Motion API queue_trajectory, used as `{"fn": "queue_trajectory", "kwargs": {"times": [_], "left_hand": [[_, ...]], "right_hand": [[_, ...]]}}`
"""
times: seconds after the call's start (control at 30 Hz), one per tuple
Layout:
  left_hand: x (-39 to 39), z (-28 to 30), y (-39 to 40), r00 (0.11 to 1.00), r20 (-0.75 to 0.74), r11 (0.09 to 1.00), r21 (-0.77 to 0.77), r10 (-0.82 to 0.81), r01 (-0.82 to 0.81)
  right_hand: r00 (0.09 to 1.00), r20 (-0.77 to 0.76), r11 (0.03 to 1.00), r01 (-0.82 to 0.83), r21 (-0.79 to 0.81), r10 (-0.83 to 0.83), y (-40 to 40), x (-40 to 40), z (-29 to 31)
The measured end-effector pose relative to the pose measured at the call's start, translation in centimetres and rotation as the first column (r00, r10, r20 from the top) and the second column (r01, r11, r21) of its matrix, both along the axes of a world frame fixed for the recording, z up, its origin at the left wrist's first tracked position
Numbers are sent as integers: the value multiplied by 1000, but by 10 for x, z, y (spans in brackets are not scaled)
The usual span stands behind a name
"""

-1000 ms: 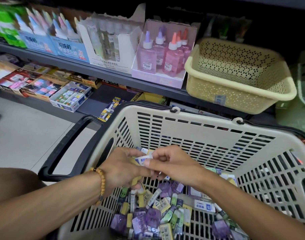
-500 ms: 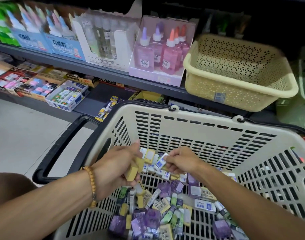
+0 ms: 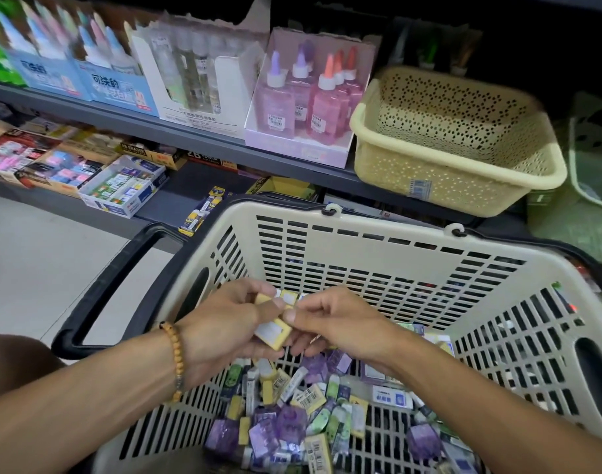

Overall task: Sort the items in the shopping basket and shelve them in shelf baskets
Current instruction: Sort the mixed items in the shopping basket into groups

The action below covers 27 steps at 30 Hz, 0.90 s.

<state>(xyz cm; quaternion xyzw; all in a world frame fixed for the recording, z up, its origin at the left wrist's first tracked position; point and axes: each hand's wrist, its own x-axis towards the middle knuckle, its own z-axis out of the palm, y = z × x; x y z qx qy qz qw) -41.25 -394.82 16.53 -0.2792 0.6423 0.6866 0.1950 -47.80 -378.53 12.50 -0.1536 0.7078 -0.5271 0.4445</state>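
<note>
A cream shopping basket (image 3: 388,254) with black handles sits in front of me, its floor covered with several small erasers (image 3: 303,415) in yellow, purple, green and white wrappers. My left hand (image 3: 224,333), with a bead bracelet on the wrist, holds a small stack of yellow erasers (image 3: 275,331) above the pile. My right hand (image 3: 340,323) meets it and pinches one of the yellow erasers at the stack. A yellow perforated shelf basket (image 3: 463,179) stands on the shelf at upper right.
Boxes of glue bottles (image 3: 306,97) fill the shelf (image 3: 176,131) left of the yellow basket. A green basket (image 3: 593,159) is partly visible at far right. Lower shelf trays hold eraser boxes (image 3: 121,186). Tiled floor lies at left.
My hands were apart half a second ago, the right one at the pile. Now they have come together again and the right hand sets another yellow eraser against the left hand's stack.
</note>
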Motion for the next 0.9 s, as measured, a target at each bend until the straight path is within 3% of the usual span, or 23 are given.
{"fn": "queue_trajectory", "kwargs": {"times": [0.13,0.23,0.33,0.47,0.67,0.8,0.9], "left_hand": [[0,-1,0,1000,14,1000,-1,-18,18],[1,-4,-2,999,20,996,-86,-29,30],[1,-4,-4,995,-4,979,-180,-98,96],[2,-2,-4,988,-45,953,-274,-148,131],[1,-3,-4,983,-73,914,-385,-170,130],[-1,-7,-5,983,-114,908,-409,-145,87],[-3,-10,-1,987,-113,930,-362,-113,66]], "right_hand": [[985,25,986,169,11,-169,10,-4,-1],[952,-20,946,305,110,-305,31,-19,-7],[960,-146,924,272,270,-240,49,-30,-18],[974,-137,903,218,370,-179,47,-36,-38],[948,-9,898,304,318,-318,22,-39,-56],[960,-84,923,278,267,-265,25,-27,-38],[980,139,988,129,81,-139,26,-7,-15]]}}
